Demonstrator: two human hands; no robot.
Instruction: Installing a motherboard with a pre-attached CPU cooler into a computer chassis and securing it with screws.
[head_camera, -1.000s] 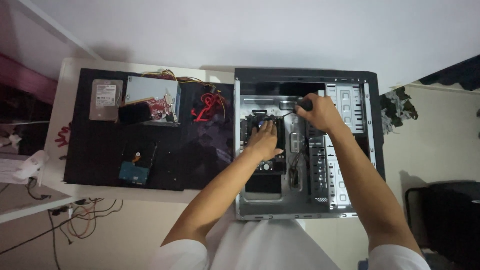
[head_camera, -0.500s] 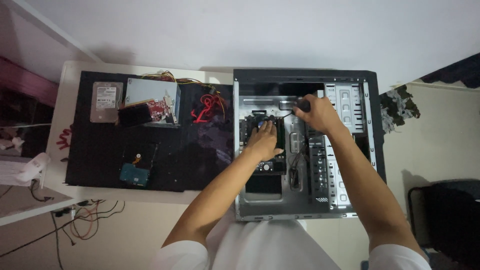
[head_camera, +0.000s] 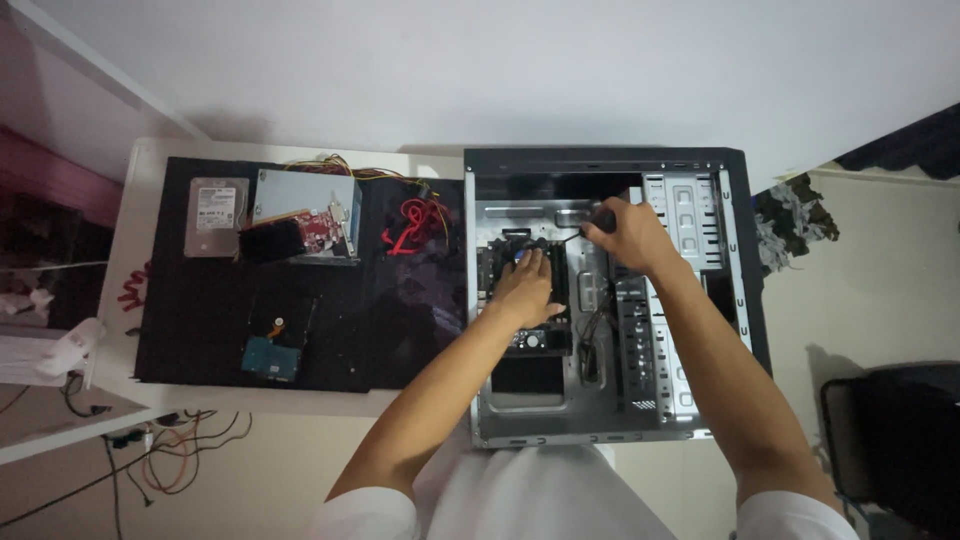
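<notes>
Your left hand (head_camera: 525, 288) is lying flat, fingers spread and grasping nothing, pressing down on the motherboard (head_camera: 520, 300) in the middle of the frame, inside the open computer case (head_camera: 745, 250). Your right hand (head_camera: 630, 235) is sitting just up and to the right of it, clenched around a dark-handled tool (head_camera: 600, 215) that looks like a screwdriver; its tip is pointing toward the left, at the board's upper right corner, though you cannot tell exactly where it is touching. So the board is lying directly under your left palm and just left of and below your right fist, with the right hand being the one nearer that upper corner. The case is lying on its side, its long axis running from top to bottom of the frame, with the drive cage (head_camera: 690, 215) to the right of your right hand. Further out, in the left half of the frame, a black mat (head_camera: 200, 310) is carrying a hard drive (head_camera: 215, 217), a power supply (head_camera: 300, 195) with a red card leaning on it, red cables (head_camera: 410, 225) and a second drive (head_camera: 272, 350) with its blue board up.
</notes>
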